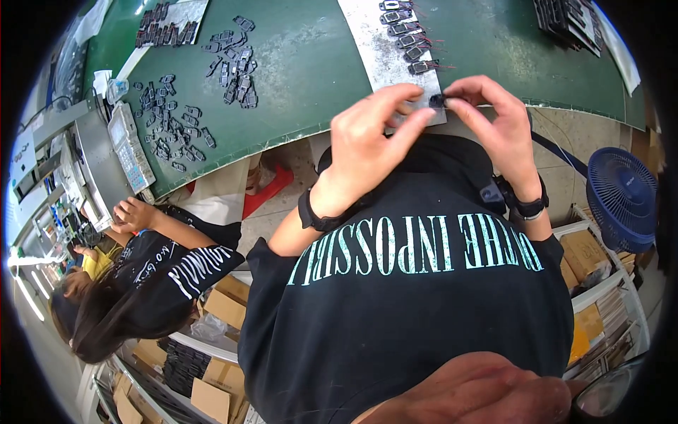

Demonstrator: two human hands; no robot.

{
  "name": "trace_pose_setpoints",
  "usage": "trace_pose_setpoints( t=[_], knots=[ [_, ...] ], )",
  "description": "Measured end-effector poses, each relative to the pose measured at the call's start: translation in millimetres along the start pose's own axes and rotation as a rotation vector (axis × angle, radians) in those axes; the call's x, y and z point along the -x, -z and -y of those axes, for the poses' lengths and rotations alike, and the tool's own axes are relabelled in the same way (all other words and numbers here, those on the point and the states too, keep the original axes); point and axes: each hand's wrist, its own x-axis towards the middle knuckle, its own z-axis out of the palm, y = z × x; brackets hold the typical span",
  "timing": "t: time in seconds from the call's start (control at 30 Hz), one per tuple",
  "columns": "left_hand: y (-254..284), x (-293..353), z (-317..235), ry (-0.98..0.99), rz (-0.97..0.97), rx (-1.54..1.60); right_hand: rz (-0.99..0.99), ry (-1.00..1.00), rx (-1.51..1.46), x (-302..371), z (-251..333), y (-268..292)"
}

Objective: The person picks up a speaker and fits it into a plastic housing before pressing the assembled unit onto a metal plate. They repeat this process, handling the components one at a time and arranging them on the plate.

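Thumb and forefinger of my right hand [498, 127] pinch a small black part [438, 101] over the near end of a grey-white board [381, 62]. Close by on its left is my left hand [367, 141], its thumb and forefinger apart, the thumb tip beside the part. The other fingers of that hand are partly hidden behind the forefinger. On the board, beyond my hands, a column of small black modules [413, 51] lies with thin red wires pointing right. What the pinched part is exactly, I cannot make out.
Loose black parts [240, 71] lie in groups on the green table [304, 78]. Another board [185, 15] carries more of them, and black trays [571, 25] sit far right. To the left, a co-worker's hands [134, 214] are near a machine [131, 152]. A blue fan [621, 198] stands right.
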Motion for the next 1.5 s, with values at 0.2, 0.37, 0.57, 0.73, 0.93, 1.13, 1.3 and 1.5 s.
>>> trace_pose_setpoints(
  t=[0.2, 0.37, 0.57, 0.73, 0.93, 1.13, 1.3, 1.5],
  knots=[
    [4.9, -8.2, 20.7, -0.183, -0.044, -0.255, -0.022, 0.117, 0.230, -19.7, -8.3, -7.7],
    [-1.3, -8.8, 25.0, -0.336, -0.071, -0.311, -0.116, 0.257, 0.293, -18.9, -20.9, -17.7],
    [-1.0, -13.3, 24.8, -0.381, -0.098, -0.453, -0.268, 0.393, 0.329, -16.5, -25.7, -11.9],
    [-4.7, -20.6, 21.6, -0.370, -0.045, -0.612, -0.186, 0.463, 0.440, -23.0, -27.9, -8.3],
    [-9.2, -22.4, 29.2, -0.423, -0.131, -0.637, -0.139, 0.505, 0.517, -29.1, -28.1, -8.2],
    [-10.9, -26.4, 29.5, -0.390, -0.154, -0.642, -0.102, 0.534, 0.531, -35.3, -30.2, -5.1],
    [-8.2, -29.5, 28.9, -0.359, -0.114, -0.609, -0.075, 0.555, 0.591, -37.1, -28.2, -2.4],
    [-5.9, -37.2, 33.2, -0.427, -0.093, -0.580, -0.076, 0.572, 0.725, -37.0, -17.1, -0.8]
  ],
)
